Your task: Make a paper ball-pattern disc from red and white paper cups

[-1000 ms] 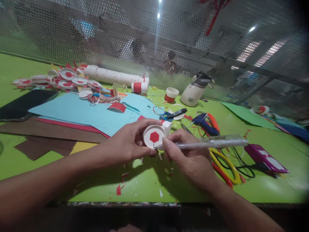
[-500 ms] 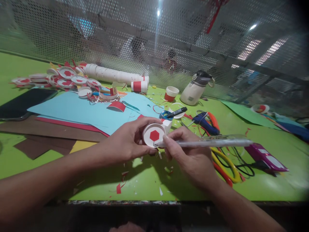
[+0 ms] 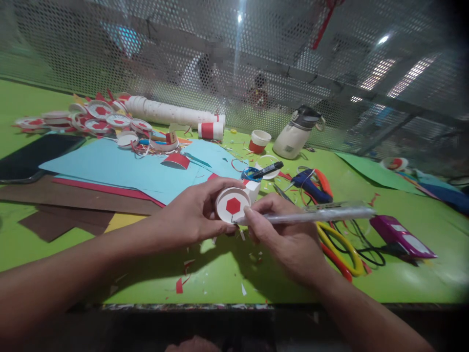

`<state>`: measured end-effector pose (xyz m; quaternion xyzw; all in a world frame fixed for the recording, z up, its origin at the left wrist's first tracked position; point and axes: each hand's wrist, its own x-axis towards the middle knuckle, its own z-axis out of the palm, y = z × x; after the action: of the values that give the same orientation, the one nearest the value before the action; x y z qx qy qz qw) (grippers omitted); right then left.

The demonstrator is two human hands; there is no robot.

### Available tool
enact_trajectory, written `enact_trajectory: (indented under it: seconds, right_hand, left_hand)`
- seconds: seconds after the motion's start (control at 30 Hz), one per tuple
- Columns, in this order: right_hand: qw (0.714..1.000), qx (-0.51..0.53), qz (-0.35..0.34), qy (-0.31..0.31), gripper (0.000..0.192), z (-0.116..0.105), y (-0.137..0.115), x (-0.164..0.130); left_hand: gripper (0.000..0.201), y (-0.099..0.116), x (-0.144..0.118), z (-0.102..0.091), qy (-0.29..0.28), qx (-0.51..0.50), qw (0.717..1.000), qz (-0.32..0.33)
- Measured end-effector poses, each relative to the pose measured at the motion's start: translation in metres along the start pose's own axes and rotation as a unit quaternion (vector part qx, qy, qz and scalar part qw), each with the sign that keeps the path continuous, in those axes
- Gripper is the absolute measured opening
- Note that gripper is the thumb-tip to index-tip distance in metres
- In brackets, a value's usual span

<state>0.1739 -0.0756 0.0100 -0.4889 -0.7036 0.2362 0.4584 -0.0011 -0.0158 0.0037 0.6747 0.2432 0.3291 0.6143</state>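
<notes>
My left hand [image 3: 198, 210] is closed around a small round piece that looks like a paper cup's base [image 3: 222, 208], its white face tilted toward me. A red paper hexagon [image 3: 233, 206] sits in the middle of that face, with a short dark line running down from it toward the rim. In my right hand [image 3: 289, 234] is a clear pen [image 3: 318, 214], held near its point. The tip meets the white face at its lower edge, by the end of the dark line. My right fingertips are close against the cup base's right rim.
Blue paper sheets [image 3: 110, 164] and a phone [image 3: 40, 154] lie left. Behind them are similar decorated discs [image 3: 100, 110] and a stack of paper cups [image 3: 164, 110]. A bottle [image 3: 295, 134], glue gun [image 3: 309, 183], yellow-handled scissors [image 3: 346, 252] and purple device [image 3: 401, 237] are right. Paper scraps litter the front.
The pen tip has shifted slightly at the lower rim, and the dark line beneath the hexagon looks longer. Both hands keep their grip; the view has moved a little.
</notes>
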Motion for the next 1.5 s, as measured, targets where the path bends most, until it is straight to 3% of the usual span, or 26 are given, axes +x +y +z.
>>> enact_trajectory:
  seconds: [0.47, 1.03, 1.5]
  right_hand:
    - [1.000, -0.006, -0.012, 0.010, 0.015, -0.0002, -0.0014, 0.0009]
    - [0.998, -0.036, 0.027, -0.035, 0.017, -0.0006, -0.0019, 0.0029]
    - [0.994, 0.079, 0.028, 0.074, 0.017, -0.0041, -0.0020, 0.0035]
  left_hand:
    - [0.052, 0.0012, -0.0008, 0.0004, 0.004, 0.007, 1.000, 0.009]
    - [0.052, -0.0068, 0.0004, 0.0002, 0.001, 0.030, 0.999, 0.016]
    - [0.053, -0.0032, 0.0011, 0.0013, -0.003, -0.015, 1.000, -0.007]
